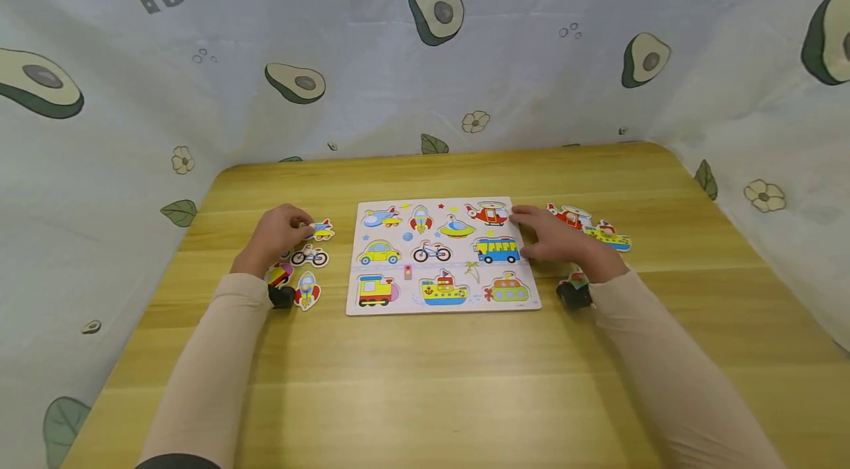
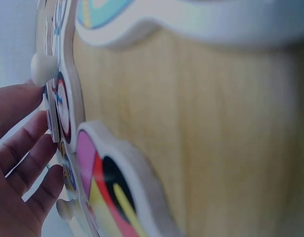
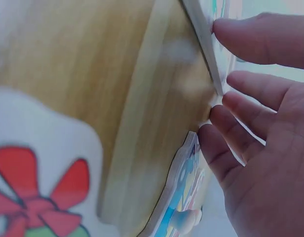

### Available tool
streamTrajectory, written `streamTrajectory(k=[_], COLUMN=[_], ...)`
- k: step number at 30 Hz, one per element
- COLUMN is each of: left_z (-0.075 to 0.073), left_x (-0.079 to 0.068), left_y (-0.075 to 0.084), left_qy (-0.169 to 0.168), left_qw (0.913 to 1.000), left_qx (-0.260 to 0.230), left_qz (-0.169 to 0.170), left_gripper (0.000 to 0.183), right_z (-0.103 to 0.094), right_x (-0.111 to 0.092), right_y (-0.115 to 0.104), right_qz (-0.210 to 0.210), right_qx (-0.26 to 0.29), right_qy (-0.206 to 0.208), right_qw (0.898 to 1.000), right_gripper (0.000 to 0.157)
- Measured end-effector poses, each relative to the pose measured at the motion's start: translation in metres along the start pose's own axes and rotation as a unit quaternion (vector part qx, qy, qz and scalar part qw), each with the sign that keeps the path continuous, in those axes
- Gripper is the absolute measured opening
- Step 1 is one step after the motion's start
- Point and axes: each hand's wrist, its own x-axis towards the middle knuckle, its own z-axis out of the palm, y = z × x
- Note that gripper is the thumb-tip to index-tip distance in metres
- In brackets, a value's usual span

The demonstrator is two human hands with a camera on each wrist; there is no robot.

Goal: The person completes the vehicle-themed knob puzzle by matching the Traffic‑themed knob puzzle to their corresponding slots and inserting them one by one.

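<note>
My left hand [image 1: 277, 233] pinches a wooden airplane puzzle piece [image 1: 323, 230] left of the puzzle board. In the left wrist view, the thumb [image 2: 19, 103] meets a white knob [image 2: 43, 69]; the index finger is mostly hidden. Just below lie a bicycle piece [image 1: 310, 256], a rocket piece [image 1: 308, 290] and a partly covered train piece [image 1: 280, 275]. The white puzzle board [image 1: 412, 310], printed with vehicles, lies mid-table. Against its right edge rests my right hand [image 1: 554, 235], fingers extended, thumb [image 3: 260, 42] touching the board.
Beside my right hand lie a helicopter piece [image 1: 572, 217] and a ship piece [image 1: 608, 235]. A piece with a red propeller [image 3: 36, 197] is close to the right wrist. Behind the wooden table [image 1: 425, 388] hangs a cloth [image 1: 372, 26] with avocado prints.
</note>
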Motion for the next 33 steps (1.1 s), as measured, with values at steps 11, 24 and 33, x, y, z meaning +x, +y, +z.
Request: streamTrajectory(k=[11,24,33], left_z=[-0.003,-0.006,-0.009], left_x=[0.000,0.000,0.001], left_y=[-0.002,0.000,0.034], left_qy=[-0.002,-0.001,0.028], left_qw=[0.9999,0.9994,0.9985], left_qx=[-0.011,-0.030,-0.023], left_qz=[0.006,-0.020,0.041], left_gripper=[0.027,0.031,0.025], right_z=[-0.003,-0.001,-0.002], right_x=[-0.002,-0.003,-0.003], right_y=[0.004,0.004,0.004], right_qz=[-0.029,-0.016,-0.015], right_qx=[0.016,0.036,0.033], right_qy=[0.004,-0.006,-0.007], right_qw=[0.999,0.999,0.999], right_gripper=[0.069,0.067,0.067])
